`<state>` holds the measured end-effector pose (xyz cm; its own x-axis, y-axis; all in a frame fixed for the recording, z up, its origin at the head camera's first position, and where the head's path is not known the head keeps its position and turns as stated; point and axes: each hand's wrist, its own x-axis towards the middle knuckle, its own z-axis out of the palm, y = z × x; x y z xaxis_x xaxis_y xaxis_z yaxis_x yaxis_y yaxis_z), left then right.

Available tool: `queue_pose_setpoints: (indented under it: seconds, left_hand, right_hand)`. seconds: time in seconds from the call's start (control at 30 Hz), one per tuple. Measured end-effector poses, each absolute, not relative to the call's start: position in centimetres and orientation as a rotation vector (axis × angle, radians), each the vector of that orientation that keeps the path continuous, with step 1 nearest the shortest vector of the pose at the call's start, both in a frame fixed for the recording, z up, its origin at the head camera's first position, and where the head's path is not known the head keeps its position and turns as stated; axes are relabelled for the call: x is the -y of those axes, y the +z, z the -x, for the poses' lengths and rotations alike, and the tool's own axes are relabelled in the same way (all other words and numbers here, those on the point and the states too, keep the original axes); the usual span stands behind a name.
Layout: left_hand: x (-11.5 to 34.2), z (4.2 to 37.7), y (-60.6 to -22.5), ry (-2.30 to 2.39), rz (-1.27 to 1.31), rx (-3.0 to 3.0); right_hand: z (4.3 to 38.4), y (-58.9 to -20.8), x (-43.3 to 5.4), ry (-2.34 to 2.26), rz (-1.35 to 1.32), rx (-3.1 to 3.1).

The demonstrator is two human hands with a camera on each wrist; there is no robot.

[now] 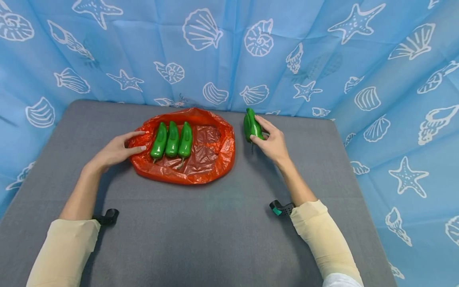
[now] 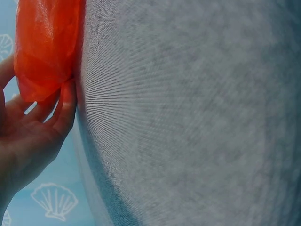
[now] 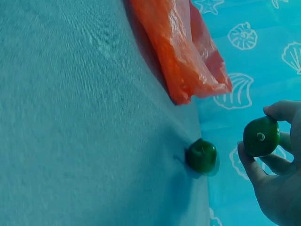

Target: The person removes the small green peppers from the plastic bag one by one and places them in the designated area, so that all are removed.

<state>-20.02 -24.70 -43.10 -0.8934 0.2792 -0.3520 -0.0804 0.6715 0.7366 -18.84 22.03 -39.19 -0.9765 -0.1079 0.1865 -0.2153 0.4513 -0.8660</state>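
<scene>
A red plastic bag (image 1: 226, 153) with its rim rolled open lies on the table, three green peppers (image 1: 172, 139) side by side in its left half. My left hand (image 1: 114, 149) holds the bag's left edge, thumb and forefinger over the rim; in the left wrist view, other fingers (image 2: 68, 101) touch its side low by the tabletop. To the right of the bag, my right hand (image 1: 274, 141) grips another green pepper (image 3: 261, 136) between thumb and fingers, raised off the table. Beneath it a further green pepper (image 3: 201, 156) rests on the cloth, partly hidden in the head view.
The grey cloth-covered table (image 1: 201, 235) ends at the back against a blue curtain (image 1: 229, 52) printed with white shells and starfish. The curtain runs down the right side too. Black wrist mounts (image 1: 282, 208) stick out inward from both forearms.
</scene>
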Motion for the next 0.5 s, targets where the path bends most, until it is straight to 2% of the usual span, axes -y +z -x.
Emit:
queue_pose_setpoints:
  seconds: [0.2, 0.5]
  left_hand:
    - [24.7, 20.0, -42.9, 1.127, -0.165, -2.447]
    - [24.6, 19.8, -43.0, 1.105, -0.158, -2.451]
  right_hand:
    - [20.0, -41.1, -23.7, 1.535, -0.26, 2.571]
    - [19.9, -41.4, -25.0, 1.515, -0.206, 2.601]
